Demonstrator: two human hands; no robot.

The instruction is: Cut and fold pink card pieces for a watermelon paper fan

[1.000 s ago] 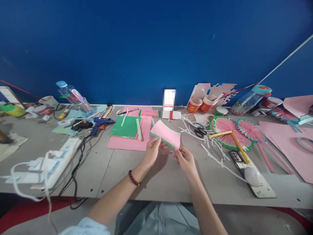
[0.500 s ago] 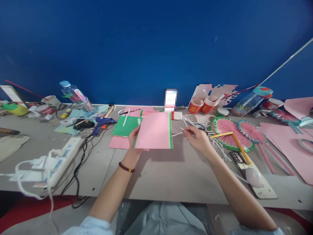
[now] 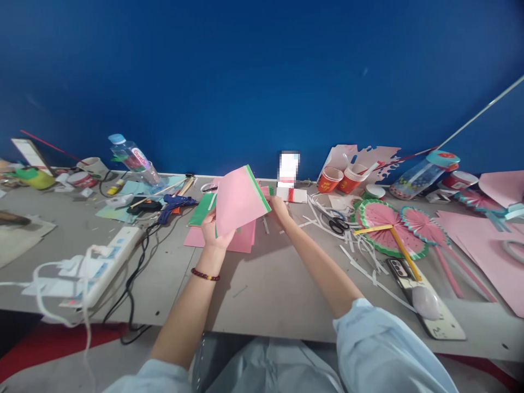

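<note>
My left hand (image 3: 215,233) grips a pink sheet (image 3: 239,199) with green edge strips by its lower left part. The sheet is tilted above the table, its right corner raised. Past that corner, my right hand (image 3: 279,208) reaches to the back of the table, beside a pink pleated paper piece (image 3: 268,191). Its fingers are mostly out of sight, so whether they hold anything is unclear. Below the lifted sheet lie a green sheet (image 3: 198,215) and more pink paper (image 3: 241,244). White paper strips (image 3: 309,220) are scattered to the right of my right hand.
Black scissors (image 3: 339,225) lie among the strips. Watermelon-patterned paper fans (image 3: 388,234) and a phone (image 3: 438,316) are at the right. Red paper cups (image 3: 329,180) stand behind. Leftward are a glue gun (image 3: 174,206), a tilted bottle (image 3: 137,161) and a power strip (image 3: 117,262) with cables.
My right hand has moved left and forward to the back of the table, leaving the narrow white strip it had pinched. The pink sheet has turned and shifted left.
</note>
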